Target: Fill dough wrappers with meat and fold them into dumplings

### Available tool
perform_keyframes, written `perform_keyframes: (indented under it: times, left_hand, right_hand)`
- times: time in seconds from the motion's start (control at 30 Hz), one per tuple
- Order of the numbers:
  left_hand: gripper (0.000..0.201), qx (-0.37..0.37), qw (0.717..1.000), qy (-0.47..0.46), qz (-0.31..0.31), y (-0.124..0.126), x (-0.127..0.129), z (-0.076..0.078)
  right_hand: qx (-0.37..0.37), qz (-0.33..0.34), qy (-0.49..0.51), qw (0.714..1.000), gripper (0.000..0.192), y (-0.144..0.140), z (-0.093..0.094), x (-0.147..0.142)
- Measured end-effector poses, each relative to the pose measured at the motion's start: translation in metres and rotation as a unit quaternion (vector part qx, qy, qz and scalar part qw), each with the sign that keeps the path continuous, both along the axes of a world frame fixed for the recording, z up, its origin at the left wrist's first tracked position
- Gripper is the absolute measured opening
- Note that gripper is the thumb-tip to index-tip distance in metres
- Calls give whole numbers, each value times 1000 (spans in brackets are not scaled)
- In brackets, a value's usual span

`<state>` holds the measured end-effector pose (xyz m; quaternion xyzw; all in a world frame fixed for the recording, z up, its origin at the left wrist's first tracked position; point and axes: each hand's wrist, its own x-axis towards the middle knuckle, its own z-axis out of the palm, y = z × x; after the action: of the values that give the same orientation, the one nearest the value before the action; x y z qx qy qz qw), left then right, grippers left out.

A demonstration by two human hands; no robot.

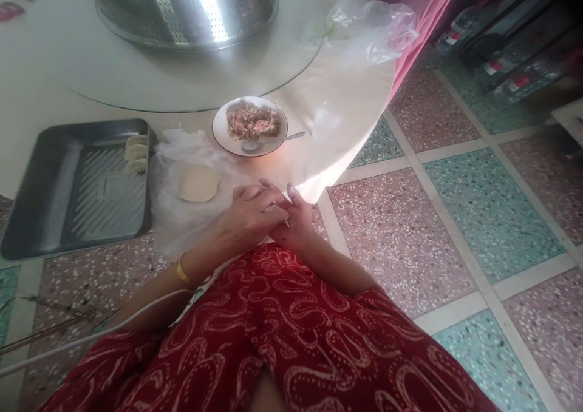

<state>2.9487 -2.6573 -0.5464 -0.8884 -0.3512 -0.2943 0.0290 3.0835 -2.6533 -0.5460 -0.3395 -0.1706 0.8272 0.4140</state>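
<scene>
Head view: left hand (pixel 252 215) lies curled over right hand (pixel 296 221) at the counter (pixel 346 114) edge; what they pinch cannot be told. Round pale dough wrapper (pixel 198 183) at 10 o'clock; white bowl of minced filling (pixel 250 125) at 12.

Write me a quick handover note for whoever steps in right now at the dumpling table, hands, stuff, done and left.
Left hand and right hand are pressed together at the table edge, pinching something small; what it is cannot be told.
Wrappers lie on plastic beside the hands. Bowl of filling with spoon sits just beyond.
Done: three folded dumplings at the tray corner.
Left: wrappers and most of the filling remain.
</scene>
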Motion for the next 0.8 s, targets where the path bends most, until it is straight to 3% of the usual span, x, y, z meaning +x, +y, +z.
perform_keyframes:
  times: [0.23, 0.47, 0.57, 0.8]
  left_hand:
    - [20, 9, 998, -34, -44, 1, 4, 3]
    - [17, -42, 997, -47, -53, 1, 6, 2]
    - [17, -24, 996, -57, -59, 0, 9, -1]
    - [14, -53, 996, -61, -29, 0, 6, -3]
  right_hand:
    - [-87, 0, 138, 987, 50, 1, -5, 2]
    - [-69, 0, 126, 990, 50, 2, -9, 1]
    - [-63, 5, 130, 989, 51, 2, -8, 1]
    - [-68, 6, 134, 989, 54, 3, -4, 4]
